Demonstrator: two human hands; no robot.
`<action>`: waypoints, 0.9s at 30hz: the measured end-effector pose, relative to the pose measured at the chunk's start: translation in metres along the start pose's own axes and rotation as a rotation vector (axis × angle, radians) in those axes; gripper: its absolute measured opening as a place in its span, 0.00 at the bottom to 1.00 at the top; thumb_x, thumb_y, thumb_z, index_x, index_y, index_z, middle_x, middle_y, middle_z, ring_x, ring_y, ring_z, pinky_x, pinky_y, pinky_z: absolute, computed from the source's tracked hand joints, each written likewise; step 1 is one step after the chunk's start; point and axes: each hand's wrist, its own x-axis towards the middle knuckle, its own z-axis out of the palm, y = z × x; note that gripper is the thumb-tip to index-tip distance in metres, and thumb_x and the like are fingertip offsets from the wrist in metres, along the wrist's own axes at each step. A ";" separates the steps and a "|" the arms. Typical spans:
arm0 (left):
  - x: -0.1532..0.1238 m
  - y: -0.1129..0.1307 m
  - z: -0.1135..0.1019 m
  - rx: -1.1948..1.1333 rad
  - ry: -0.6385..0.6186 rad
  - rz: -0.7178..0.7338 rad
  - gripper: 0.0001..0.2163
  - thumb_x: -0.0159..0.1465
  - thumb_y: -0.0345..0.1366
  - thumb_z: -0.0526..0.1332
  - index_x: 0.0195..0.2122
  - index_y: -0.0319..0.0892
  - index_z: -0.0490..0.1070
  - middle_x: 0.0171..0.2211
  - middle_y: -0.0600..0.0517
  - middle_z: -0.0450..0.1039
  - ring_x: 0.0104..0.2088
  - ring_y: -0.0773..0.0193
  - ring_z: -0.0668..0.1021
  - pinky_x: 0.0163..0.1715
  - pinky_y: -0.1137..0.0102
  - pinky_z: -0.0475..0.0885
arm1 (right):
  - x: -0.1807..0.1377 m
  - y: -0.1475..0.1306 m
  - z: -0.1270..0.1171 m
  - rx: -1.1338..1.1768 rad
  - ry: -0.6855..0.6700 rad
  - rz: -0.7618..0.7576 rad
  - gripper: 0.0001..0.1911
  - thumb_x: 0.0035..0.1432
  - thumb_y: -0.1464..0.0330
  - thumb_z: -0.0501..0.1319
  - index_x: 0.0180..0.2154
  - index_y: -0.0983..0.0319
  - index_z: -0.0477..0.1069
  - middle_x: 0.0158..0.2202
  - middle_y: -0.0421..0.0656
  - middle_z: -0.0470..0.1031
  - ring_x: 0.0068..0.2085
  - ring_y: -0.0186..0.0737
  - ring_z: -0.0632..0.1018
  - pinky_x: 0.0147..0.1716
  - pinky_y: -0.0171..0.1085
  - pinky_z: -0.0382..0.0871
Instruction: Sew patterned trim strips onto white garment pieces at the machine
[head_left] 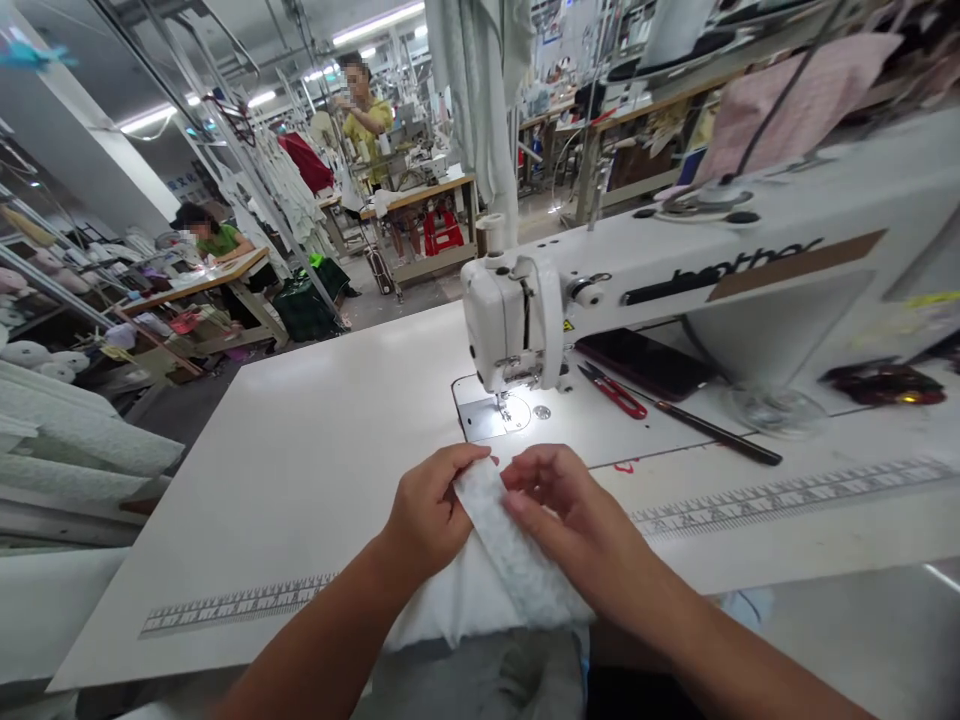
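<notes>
Pale fabric point(504, 535) with a faint pattern hangs over the table's front edge toward my lap. My left hand point(433, 508) pinches its upper left edge between thumb and fingers. My right hand point(564, 500) is at the fabric's right edge, fingers curled and thumb apart from them; whether it grips the cloth I cannot make out. Just beyond both hands is the metal needle plate point(484, 418) of a white sewing machine point(514, 320), its needle area lit. No cloth lies under the presser foot.
Red thread snips point(615, 392), a dark phone point(645, 362) and a black pen point(720, 432) lie right of the needle on the white table point(322, 450). A printed ruler point(240, 603) runs along the front edge. Two people work at farther tables; folded fabric point(75, 440) is at left.
</notes>
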 end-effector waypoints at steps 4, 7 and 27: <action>0.002 0.002 -0.010 -0.219 -0.137 -0.179 0.15 0.61 0.26 0.61 0.49 0.44 0.69 0.40 0.50 0.77 0.38 0.66 0.80 0.38 0.74 0.74 | 0.004 0.000 0.003 0.135 -0.085 0.129 0.13 0.60 0.63 0.61 0.45 0.56 0.61 0.33 0.36 0.71 0.34 0.36 0.73 0.34 0.36 0.69; 0.006 0.001 -0.020 -0.514 -0.391 -0.391 0.20 0.64 0.34 0.62 0.58 0.45 0.64 0.45 0.46 0.74 0.44 0.61 0.78 0.43 0.69 0.73 | 0.001 0.001 0.000 0.021 -0.052 0.125 0.13 0.62 0.64 0.59 0.46 0.56 0.60 0.31 0.35 0.71 0.33 0.36 0.73 0.33 0.37 0.67; 0.013 0.007 -0.011 -0.216 -0.235 -0.547 0.06 0.60 0.37 0.65 0.31 0.41 0.75 0.30 0.52 0.76 0.31 0.65 0.75 0.33 0.72 0.69 | -0.009 0.013 -0.002 -0.061 -0.082 0.095 0.17 0.63 0.65 0.55 0.53 0.55 0.58 0.37 0.40 0.70 0.36 0.38 0.74 0.35 0.39 0.69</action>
